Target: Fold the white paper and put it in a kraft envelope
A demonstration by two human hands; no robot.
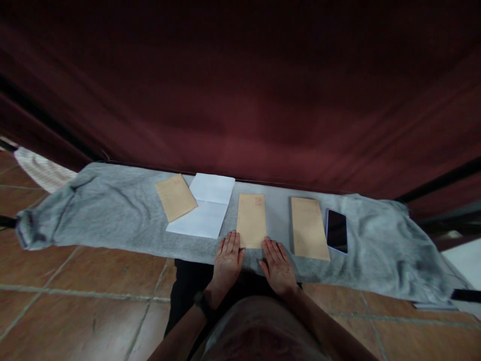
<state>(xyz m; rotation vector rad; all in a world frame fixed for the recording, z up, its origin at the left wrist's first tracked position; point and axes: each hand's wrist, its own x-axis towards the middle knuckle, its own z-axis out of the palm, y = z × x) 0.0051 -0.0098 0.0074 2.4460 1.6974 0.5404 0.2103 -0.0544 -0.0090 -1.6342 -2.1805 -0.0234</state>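
Observation:
A brown paper envelope [251, 220] lies flat on the grey cloth in front of me, with a small reddish mark near its top right corner. My left hand [228, 258] rests flat at its lower left corner, fingers stretched forward. At the lower right corner lies my right hand [277, 263], also flat with fingers out. Neither hand grips anything. To the left, a creased white sheet of paper [210, 210] is spread out, partly covered by a tilted brown envelope [176, 196]. Right of my hands sits what looks like a stack of brown envelopes [308, 228].
A dark-screened phone [336, 231] lies right of the stack. Grey cloth [112, 210] covers the long narrow surface, which ends just before my lap. Dark red fabric [240, 120] hangs behind it. Tiled floor [93, 321] shows below.

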